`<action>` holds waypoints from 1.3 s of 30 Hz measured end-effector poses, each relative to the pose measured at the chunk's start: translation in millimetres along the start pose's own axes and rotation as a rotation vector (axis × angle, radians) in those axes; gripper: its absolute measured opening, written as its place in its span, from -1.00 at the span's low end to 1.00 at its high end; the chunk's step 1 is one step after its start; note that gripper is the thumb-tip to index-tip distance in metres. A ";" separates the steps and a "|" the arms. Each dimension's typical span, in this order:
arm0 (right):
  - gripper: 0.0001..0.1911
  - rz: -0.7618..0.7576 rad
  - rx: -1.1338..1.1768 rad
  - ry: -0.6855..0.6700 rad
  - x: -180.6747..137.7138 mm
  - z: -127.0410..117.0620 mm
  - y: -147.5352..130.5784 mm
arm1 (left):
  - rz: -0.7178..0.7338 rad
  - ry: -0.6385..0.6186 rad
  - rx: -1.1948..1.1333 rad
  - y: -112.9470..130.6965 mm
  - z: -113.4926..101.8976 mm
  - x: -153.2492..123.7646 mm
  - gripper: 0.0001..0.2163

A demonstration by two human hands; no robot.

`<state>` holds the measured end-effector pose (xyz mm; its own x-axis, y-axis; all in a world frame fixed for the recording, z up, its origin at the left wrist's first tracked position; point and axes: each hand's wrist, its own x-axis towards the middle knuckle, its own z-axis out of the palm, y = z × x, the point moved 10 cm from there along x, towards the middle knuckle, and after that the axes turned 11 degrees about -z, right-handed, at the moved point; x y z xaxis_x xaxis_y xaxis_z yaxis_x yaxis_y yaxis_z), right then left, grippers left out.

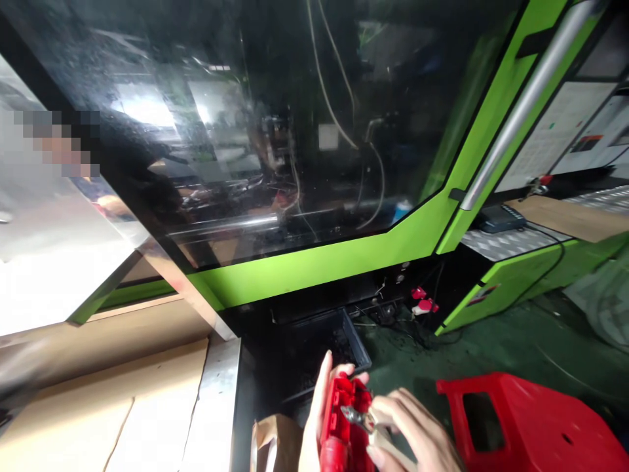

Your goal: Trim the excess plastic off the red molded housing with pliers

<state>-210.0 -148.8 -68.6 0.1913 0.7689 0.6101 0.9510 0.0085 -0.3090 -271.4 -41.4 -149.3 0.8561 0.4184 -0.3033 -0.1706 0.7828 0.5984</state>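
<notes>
Below green machine [344, 259], left grip [314, 419] clasping red part [344, 419], right grip [413, 429] pinching cutters [361, 418], red stool [531, 426] beside.

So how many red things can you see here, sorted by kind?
Red plastic part, held in the left hand, with the right hand at it: 1
Red stool on the floor: 1
Small red knobs under the green machine: 2
Total: 4
</notes>
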 end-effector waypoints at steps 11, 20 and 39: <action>-0.57 -0.366 -0.219 -0.185 43.8 -43.1 -35.5 | -0.215 -0.329 -0.512 -2.1 30.7 -9.2 -0.17; -0.78 -0.489 -0.245 -0.178 70.0 -34.6 -70.0 | -0.311 -0.382 -0.318 -5.9 38.9 -20.5 -0.30; -0.72 -0.457 -0.207 -0.064 68.1 -33.5 -72.5 | -0.360 -0.373 -0.446 -6.3 42.8 -20.6 -0.21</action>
<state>-257.8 -118.5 19.8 -0.2646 0.7536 0.6017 0.9636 0.2314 0.1339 -267.1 -74.7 -115.1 0.9943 -0.0281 -0.1026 0.0406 0.9918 0.1214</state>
